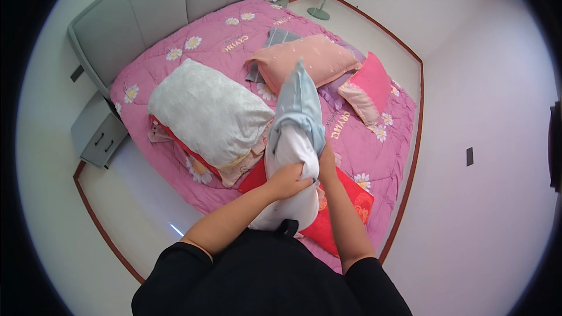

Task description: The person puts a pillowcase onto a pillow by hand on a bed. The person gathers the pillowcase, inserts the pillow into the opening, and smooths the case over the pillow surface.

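- I record the soft white stuffed pillow (293, 146) at the centre of the frame, its upper end apparently inside a thin pale blue fabric pillowcase (300, 102), above the pink daisy-patterned bed (213, 50).
- Left grip: the left hand (288, 182) is closed on the pillow.
- Right grip: the right hand (327, 158) is at the pillowcase's lower edge; fingers hidden, so I cannot tell whether it is closed.
- Handling, in my judgement: pillow light, yielding, not fragile; pillowcase limp, perhaps slippery.
- Recommended holds: pillow by a bunched handful, pillowcase by its hem.
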The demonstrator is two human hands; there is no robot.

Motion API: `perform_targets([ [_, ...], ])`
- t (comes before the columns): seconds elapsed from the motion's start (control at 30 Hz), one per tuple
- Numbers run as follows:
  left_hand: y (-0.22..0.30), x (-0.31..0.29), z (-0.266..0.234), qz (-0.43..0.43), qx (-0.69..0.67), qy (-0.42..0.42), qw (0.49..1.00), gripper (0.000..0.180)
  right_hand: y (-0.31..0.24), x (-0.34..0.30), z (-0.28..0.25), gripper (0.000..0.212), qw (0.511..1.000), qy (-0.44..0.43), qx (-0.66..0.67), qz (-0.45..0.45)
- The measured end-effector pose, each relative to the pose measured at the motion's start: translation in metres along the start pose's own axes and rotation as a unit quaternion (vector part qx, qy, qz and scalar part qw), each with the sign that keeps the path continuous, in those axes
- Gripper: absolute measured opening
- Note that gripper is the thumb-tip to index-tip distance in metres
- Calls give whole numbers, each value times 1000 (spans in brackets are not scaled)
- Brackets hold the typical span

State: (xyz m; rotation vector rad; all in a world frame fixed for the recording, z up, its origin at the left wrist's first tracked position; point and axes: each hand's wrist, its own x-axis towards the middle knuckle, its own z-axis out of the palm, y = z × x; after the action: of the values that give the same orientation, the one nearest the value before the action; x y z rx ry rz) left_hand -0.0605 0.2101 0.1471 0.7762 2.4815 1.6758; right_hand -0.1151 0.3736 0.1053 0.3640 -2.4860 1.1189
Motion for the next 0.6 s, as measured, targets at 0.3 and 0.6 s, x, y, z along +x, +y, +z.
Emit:
perform_targets([
  [0.3, 25, 13, -3, -74, 0, 83, 994, 34, -34, 44, -15, 42, 925, -267, 237, 134],
  [0.6, -69, -66, 17, -277, -226, 60, 932, 26, -1, -36, 79, 43, 909, -277, 218, 221],
])
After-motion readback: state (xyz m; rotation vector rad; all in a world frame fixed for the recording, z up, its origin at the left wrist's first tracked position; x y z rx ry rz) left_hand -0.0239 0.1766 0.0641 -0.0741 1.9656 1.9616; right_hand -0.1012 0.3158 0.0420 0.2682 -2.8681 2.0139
